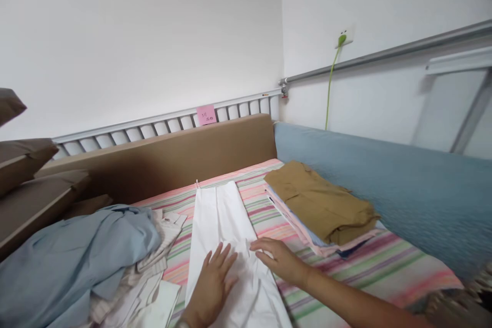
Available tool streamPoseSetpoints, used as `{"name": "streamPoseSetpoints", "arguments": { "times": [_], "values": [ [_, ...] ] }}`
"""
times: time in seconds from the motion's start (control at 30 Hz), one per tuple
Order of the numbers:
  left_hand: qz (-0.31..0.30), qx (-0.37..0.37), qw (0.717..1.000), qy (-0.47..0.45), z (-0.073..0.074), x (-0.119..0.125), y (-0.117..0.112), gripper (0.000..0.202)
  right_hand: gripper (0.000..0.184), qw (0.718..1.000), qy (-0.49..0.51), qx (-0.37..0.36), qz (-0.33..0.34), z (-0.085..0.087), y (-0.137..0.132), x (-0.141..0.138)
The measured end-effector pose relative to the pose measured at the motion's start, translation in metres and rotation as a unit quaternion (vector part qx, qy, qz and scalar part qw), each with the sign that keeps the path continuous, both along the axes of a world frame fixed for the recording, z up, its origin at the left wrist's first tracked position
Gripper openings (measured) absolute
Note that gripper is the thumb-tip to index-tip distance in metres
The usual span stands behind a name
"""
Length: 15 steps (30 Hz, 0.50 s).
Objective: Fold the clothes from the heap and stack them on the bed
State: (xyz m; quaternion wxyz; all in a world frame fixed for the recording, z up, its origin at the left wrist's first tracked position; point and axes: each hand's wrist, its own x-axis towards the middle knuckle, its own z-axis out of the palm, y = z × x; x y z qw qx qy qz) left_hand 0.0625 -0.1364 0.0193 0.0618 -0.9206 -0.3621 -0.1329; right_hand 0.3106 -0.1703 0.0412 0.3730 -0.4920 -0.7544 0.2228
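Observation:
A long white garment (221, 215), perhaps trousers, is laid lengthwise with its narrower end away from me. Its near part is creased and runs out of the bottom of the view. My left hand (215, 282) is over its near middle, fingers spread and palm down. At the garment's right edge is my right hand (277, 256), with fingers stretched out and a little bent; nothing shows in its grasp. Whether its fingertips touch the cloth is hard to tell. Beneath everything lies a striped sheet (261, 195) in pink, green and white.
To the right lies a folded stack topped by a mustard-brown garment (315, 200). A loose heap with a light blue garment (84, 256) spreads at the left, beside brown cushions (34, 205). A brown padded side (184, 154) and a blue one (365, 179) bound the sheet.

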Motion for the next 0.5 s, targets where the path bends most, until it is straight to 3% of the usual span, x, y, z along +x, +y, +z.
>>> {"name": "streamPoseSetpoints", "arguments": {
  "times": [0.07,0.13,0.23,0.33,0.43,0.5],
  "values": [
    [-0.017,-0.019,0.999,0.021,-0.012,0.020,0.013,0.049,0.031,0.999,0.006,-0.008,-0.041,0.000,0.032,-0.004],
    [-0.037,0.008,0.999,0.036,-0.033,0.027,0.027,0.052,0.031,0.996,-0.024,-0.025,-0.085,-0.004,0.067,-0.003],
    [-0.069,0.131,0.989,0.026,-0.071,0.027,0.046,0.060,0.031,0.983,-0.127,-0.028,-0.128,-0.011,0.123,0.000],
    [-0.084,0.243,0.966,-0.023,-0.102,0.027,0.057,0.066,0.031,0.972,-0.199,-0.012,-0.125,-0.020,0.184,-0.008],
    [-0.077,0.261,0.961,-0.057,-0.108,0.027,0.059,0.065,0.036,0.965,-0.229,-0.020,-0.127,-0.030,0.248,-0.026],
    [-0.089,0.220,0.969,-0.061,-0.094,0.025,0.063,0.061,0.041,0.958,-0.251,-0.028,-0.133,-0.037,0.289,-0.038]
  ]
}}
